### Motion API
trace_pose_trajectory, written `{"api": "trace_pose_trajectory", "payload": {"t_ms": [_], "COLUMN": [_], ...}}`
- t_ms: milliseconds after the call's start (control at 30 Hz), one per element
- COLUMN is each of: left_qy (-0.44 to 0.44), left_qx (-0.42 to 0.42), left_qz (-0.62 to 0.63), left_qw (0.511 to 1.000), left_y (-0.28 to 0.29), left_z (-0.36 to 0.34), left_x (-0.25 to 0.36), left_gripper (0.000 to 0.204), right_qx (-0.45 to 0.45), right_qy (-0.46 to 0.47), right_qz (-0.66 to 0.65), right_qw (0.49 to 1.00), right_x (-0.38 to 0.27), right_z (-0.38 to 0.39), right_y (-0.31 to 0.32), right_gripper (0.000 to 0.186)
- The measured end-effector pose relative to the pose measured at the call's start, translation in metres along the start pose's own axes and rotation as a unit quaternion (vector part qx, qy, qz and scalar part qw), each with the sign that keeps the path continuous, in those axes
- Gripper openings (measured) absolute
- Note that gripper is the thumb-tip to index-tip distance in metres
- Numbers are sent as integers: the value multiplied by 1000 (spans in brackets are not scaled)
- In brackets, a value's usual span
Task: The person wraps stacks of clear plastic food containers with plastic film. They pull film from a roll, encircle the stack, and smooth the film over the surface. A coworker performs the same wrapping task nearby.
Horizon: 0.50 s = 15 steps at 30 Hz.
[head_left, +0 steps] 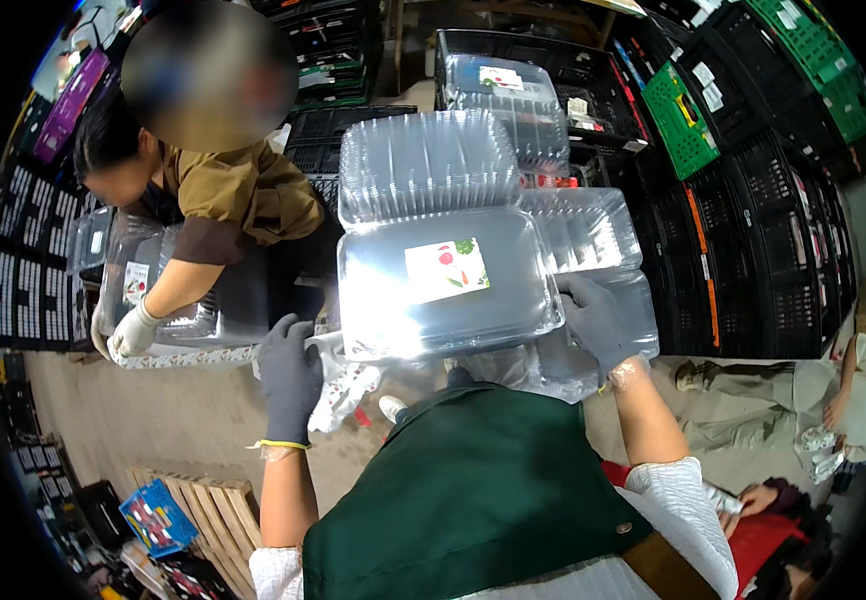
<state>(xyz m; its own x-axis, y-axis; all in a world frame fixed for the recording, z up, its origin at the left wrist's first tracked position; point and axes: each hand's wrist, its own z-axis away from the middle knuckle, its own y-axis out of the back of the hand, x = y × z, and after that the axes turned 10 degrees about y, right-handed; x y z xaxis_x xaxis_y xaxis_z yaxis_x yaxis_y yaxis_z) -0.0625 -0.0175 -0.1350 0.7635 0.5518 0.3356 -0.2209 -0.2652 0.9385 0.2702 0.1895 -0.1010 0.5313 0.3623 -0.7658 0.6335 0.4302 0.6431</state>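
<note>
Straight in front of me is a hinged clear plastic container [513,290], with a flat half near me and a ribbed half [428,170] behind it. A white card label [448,270] with vegetable pictures lies on the near half. My right hand [598,325], in a grey glove, holds the container's right edge, its fingers partly hidden there. My left hand [291,380], gloved alike, is off the left edge with its fingers apart, nothing in them. White wrapping [343,385] with red marks hangs beside it. More clear containers [583,230] sit to the right.
At left a co-worker in a brown jacket [243,190] leans over clear containers [128,260] with white-gloved hands. Stacked black crates [753,240] and a green crate [681,120] stand at right. Behind lie more labelled containers [503,85]. A wooden pallet [208,515] and blue crate [158,518] are lower left.
</note>
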Motion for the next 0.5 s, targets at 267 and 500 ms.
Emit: {"api": "trace_pose_trajectory", "payload": {"t_ms": [267, 500], "left_qy": [59, 80], "left_qx": [-97, -98], "left_qz": [301, 338], "left_qw": [947, 933], "left_y": [-6, 7], "left_z": [14, 22], "left_x": [33, 46], "left_gripper": [38, 40], "right_qx": [60, 118], "right_qy": [32, -110], "right_qz": [28, -219], "right_qw": [997, 962], "right_x": [8, -9], "right_z": [4, 2], "right_y": [-13, -8], "right_gripper": [22, 25]}}
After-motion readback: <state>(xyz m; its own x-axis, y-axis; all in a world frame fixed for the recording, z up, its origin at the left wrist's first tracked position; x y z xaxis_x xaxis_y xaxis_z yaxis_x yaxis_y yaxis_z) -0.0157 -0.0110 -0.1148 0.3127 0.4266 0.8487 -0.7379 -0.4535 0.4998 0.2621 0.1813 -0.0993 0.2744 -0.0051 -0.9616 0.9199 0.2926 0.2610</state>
